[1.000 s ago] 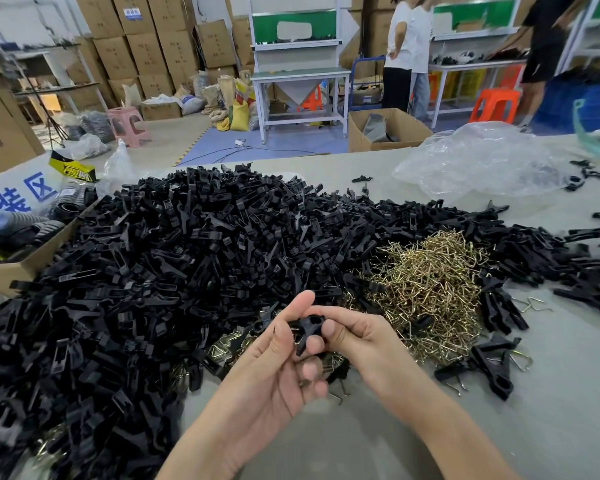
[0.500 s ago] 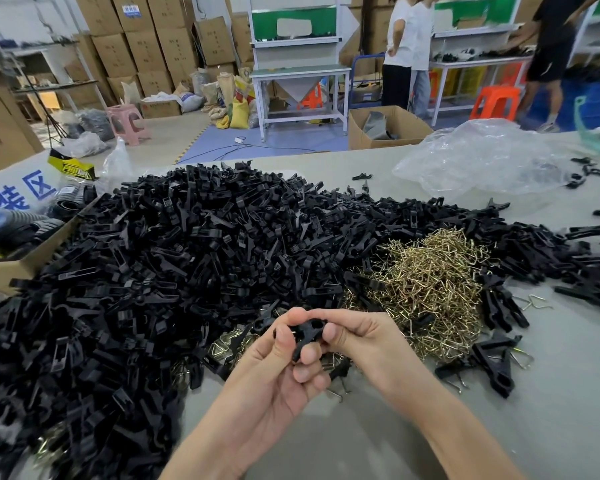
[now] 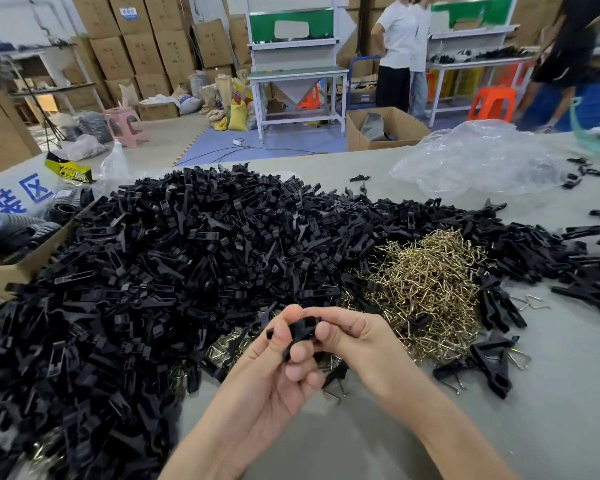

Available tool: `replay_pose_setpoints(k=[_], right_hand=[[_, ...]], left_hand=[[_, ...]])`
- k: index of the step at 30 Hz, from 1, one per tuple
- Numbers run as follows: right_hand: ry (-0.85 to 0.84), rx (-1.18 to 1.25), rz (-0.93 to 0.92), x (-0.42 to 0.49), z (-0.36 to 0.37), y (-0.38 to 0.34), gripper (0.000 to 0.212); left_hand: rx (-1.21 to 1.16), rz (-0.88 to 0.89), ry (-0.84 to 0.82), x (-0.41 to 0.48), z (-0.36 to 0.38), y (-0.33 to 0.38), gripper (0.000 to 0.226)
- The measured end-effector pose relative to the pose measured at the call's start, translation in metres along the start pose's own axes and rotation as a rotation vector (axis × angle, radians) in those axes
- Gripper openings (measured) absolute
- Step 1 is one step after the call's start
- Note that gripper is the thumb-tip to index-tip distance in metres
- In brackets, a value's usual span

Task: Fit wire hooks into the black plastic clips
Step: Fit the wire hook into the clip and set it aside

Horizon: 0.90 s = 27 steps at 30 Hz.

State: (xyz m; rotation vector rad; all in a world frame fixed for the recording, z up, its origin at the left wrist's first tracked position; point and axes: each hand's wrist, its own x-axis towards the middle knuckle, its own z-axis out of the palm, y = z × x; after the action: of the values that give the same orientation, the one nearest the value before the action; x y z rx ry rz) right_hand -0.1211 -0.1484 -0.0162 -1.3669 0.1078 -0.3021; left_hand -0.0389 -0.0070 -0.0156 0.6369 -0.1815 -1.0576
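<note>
A black plastic clip (image 3: 300,332) is pinched between both my hands just above the table's near middle. My left hand (image 3: 274,372) grips it from below and the left, thumb on top. My right hand (image 3: 355,341) holds its right end with thumb and fingertips. Whether a wire hook sits in the clip is hidden by my fingers. A huge heap of black clips (image 3: 174,271) covers the left and centre of the table. A mound of brass-coloured wire hooks (image 3: 426,285) lies just right of my hands.
Several clips with hooks in them (image 3: 485,362) lie to the right of the hook mound. A crumpled clear plastic bag (image 3: 482,161) sits at the far right. An open cardboard box (image 3: 18,268) stands at the left edge. People stand at workbenches beyond the grey table (image 3: 551,410).
My hands have drawn slightly closer together around the clip and my left fingers have curled tighter. The piles have not moved.
</note>
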Motion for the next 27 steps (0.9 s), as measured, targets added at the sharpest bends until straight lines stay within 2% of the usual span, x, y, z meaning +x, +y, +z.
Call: replay_pose_setpoints(k=[6, 8, 10, 13, 16, 18, 23, 27], right_hand=[[0.039, -0.076, -0.028, -0.002, -0.001, 0.003, 0.027], [0.030, -0.032, -0.020, -0.005, 0.001, 0.002, 0.025], [0.051, -0.001, -0.016, -0.008, 0.002, 0.002, 0.023], [0.175, -0.006, -0.046, -0.014, -0.001, 0.000, 0.021], [0.252, -0.006, -0.080, -0.025, -0.008, -0.002, 0.022], [0.296, -0.025, -0.097, -0.037, -0.017, -0.003, 0.025], [0.485, -0.065, -0.161, -0.078, -0.053, -0.018, 0.026], [0.718, 0.094, -0.226, -0.108, -0.094, -0.037, 0.050]], left_hand=[[0.037, 0.013, 0.027, 0.003, -0.002, -0.004, 0.027], [0.089, 0.014, 0.037, 0.003, -0.003, -0.005, 0.035], [0.270, 0.062, 0.049, 0.001, -0.001, -0.005, 0.042], [0.661, 0.229, 0.076, -0.006, 0.003, -0.008, 0.045], [0.897, 0.365, 0.141, -0.009, 0.013, -0.018, 0.027], [1.017, 0.420, 0.187, -0.008, 0.022, -0.029, 0.028], [1.428, 0.504, -0.027, 0.004, 0.057, -0.059, 0.023], [1.543, 0.526, -0.153, 0.040, 0.119, -0.097, 0.019]])
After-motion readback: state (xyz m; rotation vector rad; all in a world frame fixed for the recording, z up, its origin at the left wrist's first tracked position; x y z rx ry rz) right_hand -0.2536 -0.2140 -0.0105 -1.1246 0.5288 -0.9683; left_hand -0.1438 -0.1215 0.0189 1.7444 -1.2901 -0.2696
